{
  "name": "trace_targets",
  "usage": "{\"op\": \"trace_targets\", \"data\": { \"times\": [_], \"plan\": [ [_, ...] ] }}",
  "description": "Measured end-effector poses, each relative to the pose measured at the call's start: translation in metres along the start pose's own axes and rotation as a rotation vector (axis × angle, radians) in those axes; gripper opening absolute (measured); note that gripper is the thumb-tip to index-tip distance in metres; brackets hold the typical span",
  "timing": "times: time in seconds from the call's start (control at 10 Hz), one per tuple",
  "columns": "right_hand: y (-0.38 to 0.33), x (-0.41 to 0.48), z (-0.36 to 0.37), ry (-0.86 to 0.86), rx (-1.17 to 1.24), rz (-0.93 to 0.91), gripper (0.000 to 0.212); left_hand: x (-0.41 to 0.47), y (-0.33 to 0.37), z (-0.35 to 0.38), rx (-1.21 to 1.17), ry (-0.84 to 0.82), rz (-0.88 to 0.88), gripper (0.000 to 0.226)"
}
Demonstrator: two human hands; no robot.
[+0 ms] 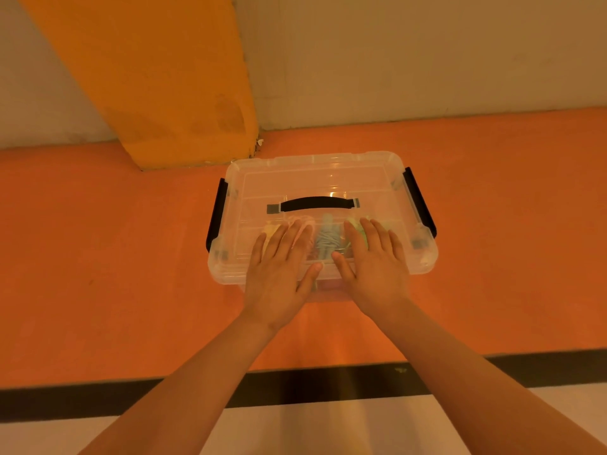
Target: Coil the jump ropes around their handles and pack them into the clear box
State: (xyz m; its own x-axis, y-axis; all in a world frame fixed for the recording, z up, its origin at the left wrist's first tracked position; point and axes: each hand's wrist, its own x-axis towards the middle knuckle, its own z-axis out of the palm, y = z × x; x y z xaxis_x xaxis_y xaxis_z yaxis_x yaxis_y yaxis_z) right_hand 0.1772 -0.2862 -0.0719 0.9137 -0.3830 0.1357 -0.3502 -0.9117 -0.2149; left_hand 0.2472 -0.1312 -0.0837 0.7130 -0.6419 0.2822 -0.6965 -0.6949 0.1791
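Hands first: both lie flat on the lid (312,182) of the clear box (423,261). The left hand (279,274) and right hand (374,267) sit side by side near the front edge, fingers straight and spread, gripping nothing, just pressing down. My guess is that's to seat the lid evenly on the rim before clipping it.

The jump ropes are already inside, visible through the plastic right under the fingers. There's a blue bundle (325,244) in the gap between the hands, plus a pink one (303,221), a yellow one (271,229) and a green one (353,224) peeking out past the fingertips. They look wound up, though the plastic blurs the detail.

The box sits on the orange floor (115,241), near the foot of a yellow pillar (164,77). The black carry handle (317,203) lies flat across the lid just beyond the fingers. The left latch (216,215) and right latch (420,201) seem to flare outward, so I reckon they aren't snapped down yet, can't be sure though. Packing looks done, closing up is what's left
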Motion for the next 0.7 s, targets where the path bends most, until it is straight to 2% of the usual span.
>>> {"op": "trace_targets", "data": {
  "times": [0.2, 0.4, 0.5, 0.7],
  "plan": [
    [-0.011, -0.001, -0.018, 0.155, -0.055, -0.037, 0.057, 0.003, 0.016, -0.020, -0.025, 0.095, 0.026, 0.049],
    [-0.021, -0.016, -0.048, 0.088, -0.065, -0.037, 0.060, -0.004, 0.009, -0.050, 0.109, 0.049, 0.032, 0.047],
    [-0.021, -0.022, -0.074, 0.068, -0.077, -0.063, 0.048, -0.004, 0.021, -0.075, 0.207, 0.026, 0.059, 0.047],
    [-0.029, -0.042, -0.141, 0.112, -0.190, -0.132, 0.050, -0.007, 0.053, -0.140, 0.251, 0.012, 0.098, 0.053]
  ]
}}
